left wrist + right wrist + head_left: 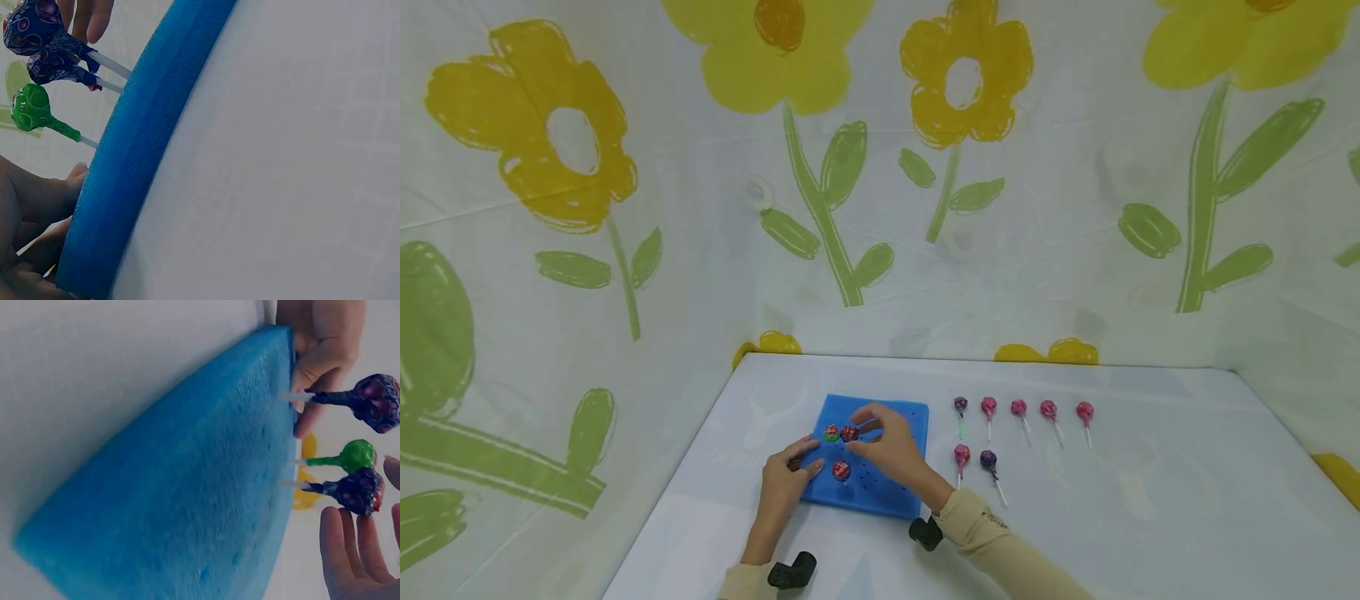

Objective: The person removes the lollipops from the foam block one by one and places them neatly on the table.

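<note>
Lollipop (pixel 849 433): upright in the foam (pixel 898 492), just off the right fingertips.
Right hand (pixel 887 446): fingers loosely spread around it, not touching.
Left hand (pixel 786 479): fingers pressing the foam's near-left edge.

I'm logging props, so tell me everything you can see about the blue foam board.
The blue foam board is a thick, square, spongy slab lying flat on the white table, dotted with small holes. Three lollipops stand in it by their sticks. The left hand touches its left edge; the right hand hovers above.
</note>
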The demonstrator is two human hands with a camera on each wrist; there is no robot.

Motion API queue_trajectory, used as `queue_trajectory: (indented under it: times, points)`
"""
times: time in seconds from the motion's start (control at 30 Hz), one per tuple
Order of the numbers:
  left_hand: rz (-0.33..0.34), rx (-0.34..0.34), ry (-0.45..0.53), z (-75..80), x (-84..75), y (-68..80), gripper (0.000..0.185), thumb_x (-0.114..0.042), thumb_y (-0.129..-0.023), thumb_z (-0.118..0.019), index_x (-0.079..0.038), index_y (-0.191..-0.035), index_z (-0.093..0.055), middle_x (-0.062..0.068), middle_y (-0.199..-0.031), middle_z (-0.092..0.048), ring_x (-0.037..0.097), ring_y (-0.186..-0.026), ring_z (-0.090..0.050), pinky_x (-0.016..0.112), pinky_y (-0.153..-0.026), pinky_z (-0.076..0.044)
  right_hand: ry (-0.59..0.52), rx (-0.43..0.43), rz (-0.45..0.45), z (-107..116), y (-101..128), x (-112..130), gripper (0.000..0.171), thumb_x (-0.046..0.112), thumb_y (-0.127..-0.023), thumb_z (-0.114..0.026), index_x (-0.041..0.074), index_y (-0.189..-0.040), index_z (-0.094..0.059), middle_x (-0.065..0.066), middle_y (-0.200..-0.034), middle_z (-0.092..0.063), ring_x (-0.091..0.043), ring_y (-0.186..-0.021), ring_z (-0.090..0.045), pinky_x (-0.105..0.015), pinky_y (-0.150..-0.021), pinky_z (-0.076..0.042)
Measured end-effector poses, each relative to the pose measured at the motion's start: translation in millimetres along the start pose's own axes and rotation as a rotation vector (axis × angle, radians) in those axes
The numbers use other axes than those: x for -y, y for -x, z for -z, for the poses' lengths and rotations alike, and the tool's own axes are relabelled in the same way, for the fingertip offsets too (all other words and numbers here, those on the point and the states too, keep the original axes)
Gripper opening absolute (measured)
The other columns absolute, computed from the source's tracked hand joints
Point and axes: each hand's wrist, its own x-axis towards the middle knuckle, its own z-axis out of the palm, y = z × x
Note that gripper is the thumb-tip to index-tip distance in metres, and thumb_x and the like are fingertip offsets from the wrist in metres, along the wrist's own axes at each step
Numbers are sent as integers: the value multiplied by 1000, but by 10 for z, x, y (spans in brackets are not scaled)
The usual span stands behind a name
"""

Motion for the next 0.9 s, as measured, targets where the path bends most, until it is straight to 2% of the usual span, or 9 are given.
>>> queue_trajectory:
  times: [0.33, 0.63, 0.7, 0.9]
  points:
    - [-3, -9, -9, -6, 2, 2, 33, -6, -82, -71, -6, -115, -69, 10, -130, -58, 31, -116, -56, 47, -96, -44, -7, -18, -14, -139, 6, -37, 23, 0, -81, -71, 5, -102, -64, -2, -99, -63, -20, -92, -63, -26, -74, -53]
    - [10, -12, -11, -5, 4, -9, 33, -5, -82, -71, -5, -115, -69, 10, -130, -58, 31, -117, -55, 47, -96, -44, -44, -56, 12, -155, 3, -50, 22, 0, -81, -72, 6, -102, -65, -4, -99, -65, -22, -91, -64, -26, -74, -54]
    - [10, -9, -9, -9, 7, -13, 33, -5, -82, -71, -5, -115, -69, 10, -130, -58, 31, -117, -55, 47, -96, -44, -63, -71, 26, -136, 7, -13, 24, -1, -81, -71, 6, -102, -65, -6, -100, -65, -25, -92, -64, -29, -74, -55]
    - [11, -4, 0, -9, 5, -8, 33, -5, -82, -71, -5, -115, -68, 10, -130, -58, 31, -119, -54, 47, -97, -43, -84, -73, 101, 27, 98, 344, 23, -4, -81, -69, 1, -103, -63, -19, -99, -64, -35, -92, -63, -41, -75, -55]
